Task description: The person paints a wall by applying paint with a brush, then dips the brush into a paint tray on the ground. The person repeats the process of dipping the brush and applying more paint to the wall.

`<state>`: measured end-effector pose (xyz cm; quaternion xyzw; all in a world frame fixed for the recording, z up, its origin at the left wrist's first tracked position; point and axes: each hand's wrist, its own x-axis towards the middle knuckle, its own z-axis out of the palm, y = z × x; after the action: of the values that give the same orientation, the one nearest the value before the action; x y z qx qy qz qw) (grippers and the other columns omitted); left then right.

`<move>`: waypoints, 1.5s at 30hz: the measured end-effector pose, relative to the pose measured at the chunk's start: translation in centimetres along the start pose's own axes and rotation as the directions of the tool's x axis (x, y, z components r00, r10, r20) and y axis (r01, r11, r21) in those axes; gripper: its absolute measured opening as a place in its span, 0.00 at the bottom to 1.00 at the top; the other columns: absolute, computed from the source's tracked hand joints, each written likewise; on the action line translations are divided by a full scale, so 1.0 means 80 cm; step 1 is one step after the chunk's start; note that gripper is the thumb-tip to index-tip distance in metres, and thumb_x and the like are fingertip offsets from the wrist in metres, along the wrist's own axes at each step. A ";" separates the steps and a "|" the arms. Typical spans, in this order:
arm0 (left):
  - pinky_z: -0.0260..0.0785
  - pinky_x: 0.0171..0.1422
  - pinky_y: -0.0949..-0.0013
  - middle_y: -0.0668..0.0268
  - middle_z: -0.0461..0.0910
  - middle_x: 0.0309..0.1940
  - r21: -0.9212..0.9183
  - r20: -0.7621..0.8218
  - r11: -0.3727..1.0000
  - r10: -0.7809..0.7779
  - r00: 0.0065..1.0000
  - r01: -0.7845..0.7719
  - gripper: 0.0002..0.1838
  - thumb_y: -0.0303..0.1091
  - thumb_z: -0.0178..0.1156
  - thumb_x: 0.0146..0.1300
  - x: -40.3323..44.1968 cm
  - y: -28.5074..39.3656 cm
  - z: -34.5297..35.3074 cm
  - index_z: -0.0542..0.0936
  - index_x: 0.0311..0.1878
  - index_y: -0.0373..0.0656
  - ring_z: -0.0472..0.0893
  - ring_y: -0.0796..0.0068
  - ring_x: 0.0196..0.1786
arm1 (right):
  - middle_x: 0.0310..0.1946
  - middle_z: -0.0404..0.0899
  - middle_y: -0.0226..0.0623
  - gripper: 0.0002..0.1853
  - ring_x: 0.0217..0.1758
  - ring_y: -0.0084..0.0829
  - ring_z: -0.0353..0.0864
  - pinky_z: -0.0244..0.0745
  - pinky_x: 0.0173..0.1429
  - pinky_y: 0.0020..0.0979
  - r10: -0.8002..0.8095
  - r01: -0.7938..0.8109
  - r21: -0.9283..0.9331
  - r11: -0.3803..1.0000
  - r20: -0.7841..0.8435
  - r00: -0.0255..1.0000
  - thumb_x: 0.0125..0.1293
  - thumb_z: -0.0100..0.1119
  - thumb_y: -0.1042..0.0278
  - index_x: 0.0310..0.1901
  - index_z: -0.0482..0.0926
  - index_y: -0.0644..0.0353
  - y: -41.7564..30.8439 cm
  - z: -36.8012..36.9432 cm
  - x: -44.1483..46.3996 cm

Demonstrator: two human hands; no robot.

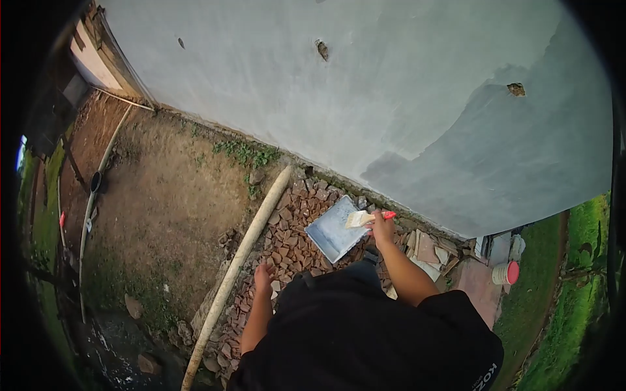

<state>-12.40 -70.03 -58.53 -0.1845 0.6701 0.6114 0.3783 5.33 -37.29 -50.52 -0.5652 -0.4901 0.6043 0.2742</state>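
My right hand (383, 229) is closed around a paintbrush (358, 219) with a red-tipped handle and pale bristles. The bristles point left, over the upper right part of a paint tray (324, 229). This shallow, light grey tray lies tilted on broken stones; whether the bristles touch it I cannot tell. Lower left, my left hand (263, 276) hangs above the stones near a long pale pipe, fingers loosely bent and apart, holding nothing visible.
A grey wall (274, 85) with darker, wet-looking patches (515, 143) and several holes rises ahead. The pale pipe (241, 267) crosses broken stones (287, 241) underfoot. Tile pieces (427, 251) and a red-lidded bucket (505, 273) stand right. Bare soil (169, 189) lies left.
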 end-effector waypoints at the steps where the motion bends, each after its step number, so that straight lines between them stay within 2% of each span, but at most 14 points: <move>1: 0.66 0.51 0.63 0.63 0.77 0.51 -0.013 0.035 0.990 0.142 0.989 -0.141 0.22 0.43 0.45 0.70 -0.006 0.047 0.036 0.69 0.61 0.41 0.76 0.70 0.52 | 0.31 0.80 0.40 0.15 0.23 0.28 0.82 0.74 0.18 0.25 0.023 -0.021 -0.047 0.999 0.032 0.999 0.66 0.52 0.57 0.42 0.75 0.62 0.002 0.008 0.004; 5: 0.65 0.55 0.69 0.62 0.79 0.48 0.178 0.216 0.809 0.523 0.825 -0.560 0.18 0.40 0.46 0.70 -0.027 0.114 0.097 0.73 0.56 0.40 0.76 0.73 0.50 | 0.29 0.80 0.38 0.13 0.21 0.25 0.80 0.73 0.17 0.25 0.056 -0.001 -0.355 0.935 0.147 0.988 0.65 0.54 0.60 0.41 0.77 0.61 0.017 0.017 0.026; 8: 0.68 0.51 0.71 0.60 0.82 0.42 0.366 0.110 0.814 0.443 0.890 -0.451 0.16 0.38 0.50 0.68 -0.027 0.069 0.090 0.76 0.52 0.38 0.79 0.71 0.46 | 0.29 0.80 0.35 0.11 0.21 0.24 0.80 0.72 0.17 0.25 0.185 -0.069 -0.484 0.873 0.196 0.963 0.63 0.57 0.63 0.42 0.78 0.60 0.046 0.003 0.046; 12: 0.71 0.42 0.67 0.58 0.81 0.32 0.496 -0.225 0.867 0.166 0.960 -0.034 0.14 0.36 0.53 0.62 -0.019 -0.112 0.053 0.77 0.46 0.36 0.80 0.68 0.36 | 0.29 0.79 0.31 0.10 0.23 0.22 0.79 0.71 0.19 0.22 0.331 -0.123 -0.542 0.832 0.305 0.893 0.63 0.58 0.64 0.43 0.78 0.58 0.104 -0.028 0.080; 14: 0.72 0.44 0.63 0.54 0.80 0.34 0.711 -0.153 0.699 0.255 0.955 -0.073 0.14 0.34 0.53 0.61 -0.037 -0.186 0.043 0.76 0.47 0.37 0.81 0.59 0.37 | 0.30 0.79 0.31 0.10 0.24 0.21 0.79 0.71 0.20 0.22 0.383 -0.177 -0.528 0.831 0.310 0.870 0.64 0.58 0.63 0.44 0.78 0.58 0.143 -0.025 0.112; 19: 0.67 0.54 0.56 0.57 0.78 0.43 0.857 -0.128 0.508 0.053 0.990 0.083 0.16 0.36 0.55 0.59 -0.033 -0.277 0.070 0.74 0.49 0.41 0.76 0.54 0.50 | 0.32 0.80 0.30 0.14 0.27 0.20 0.81 0.71 0.21 0.21 0.519 -0.335 -0.485 0.808 0.318 0.793 0.65 0.58 0.60 0.50 0.79 0.54 0.279 -0.025 0.180; 21: 0.63 0.57 0.55 0.59 0.77 0.47 0.879 -0.170 0.456 0.025 0.985 0.140 0.16 0.38 0.55 0.59 -0.029 -0.307 0.092 0.74 0.49 0.43 0.73 0.56 0.54 | 0.31 0.80 0.30 0.15 0.28 0.20 0.81 0.72 0.25 0.24 0.528 -0.286 -0.566 0.773 0.326 0.784 0.65 0.58 0.59 0.50 0.79 0.55 0.331 -0.001 0.206; 24: 0.55 0.63 0.54 0.62 0.73 0.53 0.927 -0.166 0.345 0.033 0.986 0.145 0.18 0.40 0.55 0.58 -0.026 -0.343 0.114 0.74 0.51 0.47 0.69 0.60 0.60 | 0.41 0.81 0.35 0.12 0.34 0.32 0.83 0.73 0.32 0.28 0.306 0.174 -0.677 0.715 0.527 0.793 0.64 0.57 0.64 0.49 0.80 0.54 0.410 0.040 0.244; 25: 0.55 0.63 0.54 0.63 0.73 0.52 0.947 -0.118 0.308 0.055 0.991 0.096 0.18 0.40 0.55 0.58 -0.025 -0.336 0.121 0.74 0.51 0.47 0.69 0.60 0.60 | 0.42 0.82 0.37 0.12 0.37 0.37 0.83 0.74 0.37 0.30 0.161 0.412 -0.659 0.630 0.630 0.760 0.63 0.58 0.65 0.48 0.80 0.54 0.420 0.060 0.254; 28: 0.54 0.62 0.53 0.64 0.74 0.50 0.956 -0.092 0.288 0.093 0.991 0.062 0.17 0.40 0.55 0.58 -0.026 -0.336 0.120 0.74 0.50 0.47 0.69 0.62 0.60 | 0.46 0.80 0.37 0.12 0.43 0.44 0.80 0.74 0.46 0.34 0.095 0.523 -0.531 0.667 0.756 0.647 0.62 0.59 0.67 0.48 0.80 0.53 0.454 0.125 0.282; 30: 0.54 0.62 0.53 0.66 0.74 0.50 0.965 -0.041 0.262 0.087 0.995 0.017 0.17 0.40 0.56 0.57 -0.030 -0.342 0.114 0.75 0.49 0.48 0.68 0.62 0.60 | 0.50 0.78 0.34 0.13 0.44 0.40 0.80 0.75 0.46 0.38 -0.042 0.760 -0.436 0.483 0.855 0.517 0.61 0.55 0.68 0.47 0.79 0.49 0.481 0.161 0.295; 36: 0.53 0.61 0.50 0.66 0.72 0.52 0.971 -0.067 0.233 0.024 0.997 0.059 0.15 0.39 0.56 0.55 -0.030 -0.352 0.109 0.77 0.46 0.50 0.67 0.61 0.62 | 0.55 0.74 0.35 0.14 0.35 0.38 0.81 0.75 0.41 0.38 0.009 0.934 -0.308 0.182 0.950 0.312 0.56 0.53 0.74 0.45 0.79 0.53 0.573 0.183 0.304; 40: 0.53 0.62 0.52 0.65 0.72 0.52 0.960 -0.059 0.276 0.008 0.998 0.055 0.15 0.38 0.56 0.56 -0.033 -0.355 0.116 0.77 0.47 0.49 0.67 0.60 0.62 | 0.56 0.74 0.37 0.13 0.31 0.38 0.82 0.73 0.40 0.36 -0.048 0.923 -0.297 0.245 0.947 0.317 0.55 0.53 0.75 0.43 0.78 0.54 0.587 0.135 0.279; 45: 0.53 0.63 0.54 0.65 0.72 0.52 0.959 -0.064 0.278 0.008 0.998 0.060 0.14 0.36 0.55 0.56 -0.026 -0.349 0.128 0.77 0.47 0.48 0.67 0.61 0.62 | 0.55 0.74 0.36 0.13 0.32 0.36 0.82 0.69 0.46 0.39 0.288 0.945 -0.300 0.133 0.924 0.253 0.55 0.53 0.72 0.44 0.78 0.51 0.572 0.082 0.258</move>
<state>11.63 -65.77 -75.64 0.0517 0.9102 0.0749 0.4041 4.90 -37.78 -101.12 0.0072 -0.9329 0.2527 -0.2565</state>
